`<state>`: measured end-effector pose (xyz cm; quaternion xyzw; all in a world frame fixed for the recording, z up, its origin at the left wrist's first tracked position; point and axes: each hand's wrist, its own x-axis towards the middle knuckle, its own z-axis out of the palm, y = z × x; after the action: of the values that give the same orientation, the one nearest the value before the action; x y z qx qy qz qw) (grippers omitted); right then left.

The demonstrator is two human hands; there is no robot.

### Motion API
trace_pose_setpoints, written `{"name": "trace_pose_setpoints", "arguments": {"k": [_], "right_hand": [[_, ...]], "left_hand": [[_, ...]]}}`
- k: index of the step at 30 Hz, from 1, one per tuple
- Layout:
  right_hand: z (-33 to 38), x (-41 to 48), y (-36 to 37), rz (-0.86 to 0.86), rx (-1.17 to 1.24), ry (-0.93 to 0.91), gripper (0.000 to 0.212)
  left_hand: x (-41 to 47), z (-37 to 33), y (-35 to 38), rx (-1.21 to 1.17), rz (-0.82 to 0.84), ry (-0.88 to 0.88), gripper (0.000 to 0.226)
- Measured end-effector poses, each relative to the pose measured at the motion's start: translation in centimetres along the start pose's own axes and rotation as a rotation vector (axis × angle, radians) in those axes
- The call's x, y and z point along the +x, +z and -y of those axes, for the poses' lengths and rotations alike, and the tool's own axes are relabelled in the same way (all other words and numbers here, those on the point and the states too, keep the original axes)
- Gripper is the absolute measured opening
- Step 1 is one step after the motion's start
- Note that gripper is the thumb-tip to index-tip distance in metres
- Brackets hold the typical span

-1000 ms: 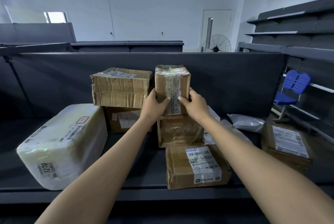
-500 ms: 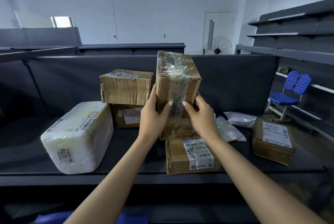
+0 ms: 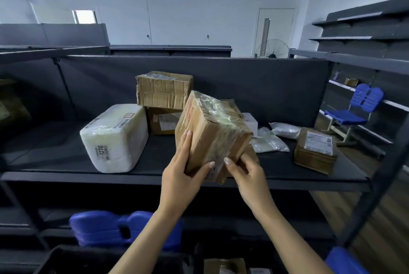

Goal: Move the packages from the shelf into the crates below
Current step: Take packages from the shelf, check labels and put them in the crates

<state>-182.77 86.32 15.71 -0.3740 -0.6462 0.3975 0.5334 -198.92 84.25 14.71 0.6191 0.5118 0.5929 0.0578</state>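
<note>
Cardboard package (image 3: 210, 132), bound in clear tape, is held clear of the shelf (image 3: 55, 158) just in front of its front edge, at about the height of the parcels left there. It is tilted: its long axis slants from the low near end at the hands up and away to the left, the taped face turned up and to the right. The left grip (image 3: 179, 176) clasps the near left side, fingers flat along the side with red print and the thumb across the front. The right grip (image 3: 247, 174) grasps the lower right corner, thumb on the tape. On the shelf behind lie a white wrapped parcel (image 3: 115, 138), stacked cardboard boxes (image 3: 163, 92), plastic mailer bags (image 3: 267, 143) and a labelled box (image 3: 316, 149). A dark crate (image 3: 51, 256) sits below.
</note>
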Motion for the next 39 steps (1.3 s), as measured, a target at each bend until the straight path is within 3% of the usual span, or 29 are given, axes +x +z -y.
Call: {"name": "trace_pose_setpoints", "arguments": {"k": [4,7,10,12,15,19,25,29,34,39], "right_hand": [[2.3,-1.8,0.0,0.050,0.150,0.057,0.026],[3.5,-2.3,0.5,0.018,0.192,0.078,0.070],[4.6,-2.8,1.5,-0.025,0.059,0.159,0.118],[5.7,-3.2,2.4,-0.034,-0.047,0.194,0.125],[7.0,-4.4,4.0,-0.006,-0.149,0.236,0.111],[7.7,-6.2,5.6,-0.013,-0.082,0.232,0.059],[8.2,-8.1,6.5,-0.081,0.147,0.306,0.039],[8.0,-9.0,6.2,-0.086,0.271,0.357,0.022],[7.0,-9.7,5.7,-0.118,0.375,0.376,0.020],[6.1,-9.9,5.1,-0.094,0.458,0.364,0.013]], "left_hand": [[-2.1,-0.5,-1.3,0.098,-0.054,0.051,0.088],[-2.8,-0.6,-2.5,0.171,-0.068,0.085,0.087],[-3.6,-0.4,-3.6,0.227,-0.053,0.121,0.084],[-4.4,-0.4,-4.6,0.273,-0.036,0.142,0.081],[-5.6,-0.3,-6.1,0.341,-0.012,0.180,0.075],[-7.0,-0.3,-8.2,0.426,0.023,0.286,0.076],[-7.4,-1.5,-10.8,0.432,0.084,0.344,0.075],[-7.9,-3.4,-12.4,0.097,0.044,-0.017,0.101],[-7.5,-2.4,-12.2,-0.498,-0.046,-0.667,0.088],[-7.6,-3.2,-10.4,-0.796,0.054,-0.810,0.056]]}}
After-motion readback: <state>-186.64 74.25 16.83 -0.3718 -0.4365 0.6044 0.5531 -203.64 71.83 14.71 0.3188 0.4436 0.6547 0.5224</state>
